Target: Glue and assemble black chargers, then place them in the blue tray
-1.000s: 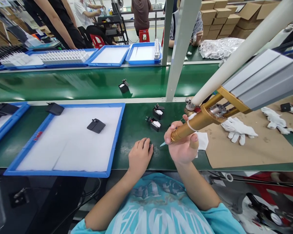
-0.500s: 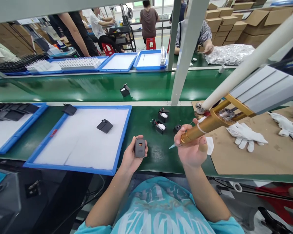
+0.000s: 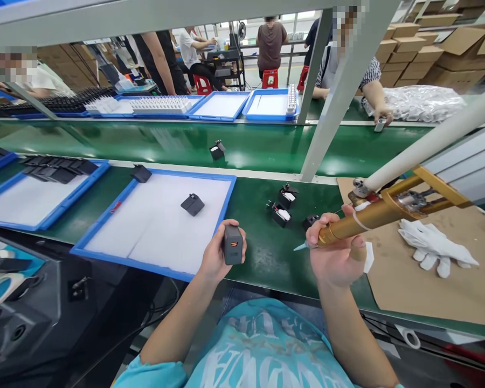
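Observation:
My left hand [image 3: 215, 257] is closed around a small dark grey charger block [image 3: 233, 244], held up above the green bench with its port face toward me. My right hand [image 3: 334, 257] grips the gold barrel of a glue dispenser gun [image 3: 367, 215], its pale nozzle tip pointing left toward the block, a short gap away. Two open black charger housings [image 3: 283, 207] with white parts inside lie on the bench just beyond my hands. A small black piece [image 3: 310, 221] lies by my right fingers.
A blue tray [image 3: 117, 207] with white lining holds one dark cover [image 3: 192, 204]; another tray [image 3: 8, 215] of dark covers sits at left. Brown cardboard [image 3: 428, 291] with white gloves [image 3: 432, 245] lies at right. A metal post [image 3: 335, 102] rises behind. Other people work across the conveyor.
My left hand lifted the charger block off the bench and turned it up toward me. The right hand with the glue gun stayed about level; the view shifted left.

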The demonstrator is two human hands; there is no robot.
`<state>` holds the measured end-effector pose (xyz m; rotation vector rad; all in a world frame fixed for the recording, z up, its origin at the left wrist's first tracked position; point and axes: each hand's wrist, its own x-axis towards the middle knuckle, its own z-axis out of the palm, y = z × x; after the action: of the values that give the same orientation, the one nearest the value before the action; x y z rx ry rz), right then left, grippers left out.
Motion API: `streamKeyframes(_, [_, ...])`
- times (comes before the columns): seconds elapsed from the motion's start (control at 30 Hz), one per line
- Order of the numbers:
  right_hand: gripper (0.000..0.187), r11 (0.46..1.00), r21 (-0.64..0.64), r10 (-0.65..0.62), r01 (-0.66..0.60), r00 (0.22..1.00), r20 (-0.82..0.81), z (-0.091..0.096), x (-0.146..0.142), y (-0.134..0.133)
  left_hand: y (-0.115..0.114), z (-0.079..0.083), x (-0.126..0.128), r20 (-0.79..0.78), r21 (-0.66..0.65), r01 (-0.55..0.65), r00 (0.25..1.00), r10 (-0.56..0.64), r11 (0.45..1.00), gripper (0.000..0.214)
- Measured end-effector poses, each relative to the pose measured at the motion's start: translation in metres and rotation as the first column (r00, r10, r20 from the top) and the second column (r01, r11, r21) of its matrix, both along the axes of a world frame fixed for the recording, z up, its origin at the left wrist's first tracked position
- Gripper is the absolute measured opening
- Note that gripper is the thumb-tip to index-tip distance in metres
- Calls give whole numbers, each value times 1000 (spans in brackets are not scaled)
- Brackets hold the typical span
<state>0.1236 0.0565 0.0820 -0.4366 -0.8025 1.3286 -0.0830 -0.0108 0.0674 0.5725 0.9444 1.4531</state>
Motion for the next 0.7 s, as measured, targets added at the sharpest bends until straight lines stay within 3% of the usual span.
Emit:
streamKeyframes(0.33, [41, 1000, -7, 8, -8, 1000, -1, -2, -1, 1, -7, -1, -12, 129, 247, 78, 985, -112, 966, 28])
streamKeyframes(0.53, [44, 1000, -12, 2, -1, 1000, 13, -2, 0, 1, -6, 2, -9, 134, 285, 105, 980, -148, 953, 28])
streamKeyframes(0.63, [43, 1000, -15, -15, 15, 1000, 16, -2, 1, 0, -11, -1, -19, 9, 236, 73, 997, -77, 969, 29])
streamKeyframes(0.7, [45, 1000, -18, -21, 21, 1000, 22, -2, 3, 0, -14, -5, -36, -245, 146, 24, 969, 13, 989, 35])
